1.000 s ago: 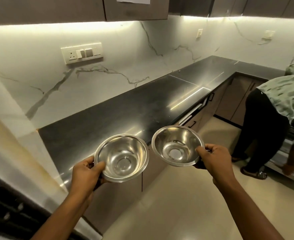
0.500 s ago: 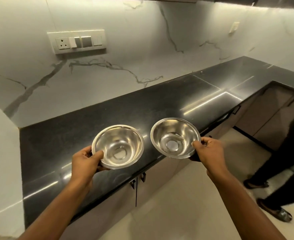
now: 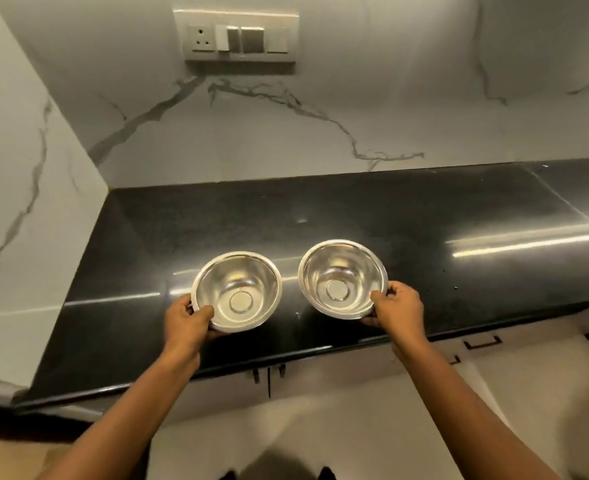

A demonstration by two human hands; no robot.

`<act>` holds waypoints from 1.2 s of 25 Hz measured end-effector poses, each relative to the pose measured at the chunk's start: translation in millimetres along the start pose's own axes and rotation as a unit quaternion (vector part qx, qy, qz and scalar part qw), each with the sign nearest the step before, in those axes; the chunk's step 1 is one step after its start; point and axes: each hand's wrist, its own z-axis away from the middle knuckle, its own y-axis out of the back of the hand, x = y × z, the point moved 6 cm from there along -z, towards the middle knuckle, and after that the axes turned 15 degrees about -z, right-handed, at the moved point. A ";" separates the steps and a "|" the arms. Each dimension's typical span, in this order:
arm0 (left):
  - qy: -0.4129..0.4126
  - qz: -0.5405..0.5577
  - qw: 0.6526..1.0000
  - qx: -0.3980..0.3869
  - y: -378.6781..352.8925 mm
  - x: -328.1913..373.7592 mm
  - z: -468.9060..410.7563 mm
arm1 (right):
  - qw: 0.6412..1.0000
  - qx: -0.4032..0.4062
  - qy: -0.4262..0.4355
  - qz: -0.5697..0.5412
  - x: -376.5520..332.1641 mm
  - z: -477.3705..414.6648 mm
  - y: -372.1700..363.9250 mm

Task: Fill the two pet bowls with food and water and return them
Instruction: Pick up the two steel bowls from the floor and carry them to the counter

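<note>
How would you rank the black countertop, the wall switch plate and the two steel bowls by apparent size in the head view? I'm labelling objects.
1. black countertop, by far the largest.
2. switch plate.
3. left bowl and right bowl: they look alike, so no ranking. The plate looks only somewhat wider than the bowls but sits farther away, so true sizes are unsure.

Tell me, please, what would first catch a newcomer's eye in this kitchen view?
Two empty steel bowls, side by side over the black countertop: the left bowl in the left hand, the right bowl in the right hand. Above, a switch panel on the marble wall.
</note>
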 end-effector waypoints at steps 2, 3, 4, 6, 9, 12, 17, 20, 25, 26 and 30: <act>0.030 0.004 0.999 0.024 -8.8 -11.6 2.6 | 1.000 -0.014 -0.016 0.020 5.1 -20.4 -9.3; 0.043 0.010 0.999 0.033 -12.8 -16.8 5.4 | 0.999 -0.025 -0.023 0.028 8.9 -28.9 -13.8; 0.051 0.018 0.998 0.042 -15.7 -20.2 7.8 | 0.998 -0.038 -0.029 0.032 12.5 -36.7 -18.8; 0.065 0.031 0.996 0.057 -19.7 -24.0 8.4 | 0.997 -0.052 -0.041 0.037 18.2 -47.6 -27.1; 0.073 0.034 0.994 0.073 -22.4 -28.2 4.0 | 0.996 -0.057 -0.059 0.032 29.2 -56.3 -36.1; 0.072 0.031 0.993 0.083 -24.3 -26.7 -1.0 | 0.995 -0.070 -0.063 0.023 32.6 -63.4 -40.4; 0.079 0.029 0.993 0.085 -25.4 -27.0 -6.2 | 0.996 -0.072 -0.058 0.019 37.6 -66.4 -43.2; 0.101 0.014 0.993 0.064 -22.8 -31.7 -2.4 | 0.995 -0.076 -0.063 0.028 41.4 -66.4 -38.1; 0.057 -0.187 0.955 0.224 26.4 -3.9 7.0 | 0.981 -0.073 0.071 0.168 1.8 -64.3 -24.1; 0.017 -0.160 0.955 0.248 32.1 23.4 3.1 | 0.975 -0.069 0.120 0.176 -23.3 -63.6 -26.5; -0.220 -0.031 0.959 0.174 24.8 186.0 -1.3 | 0.910 -0.061 0.369 0.180 -164.6 -36.2 -49.7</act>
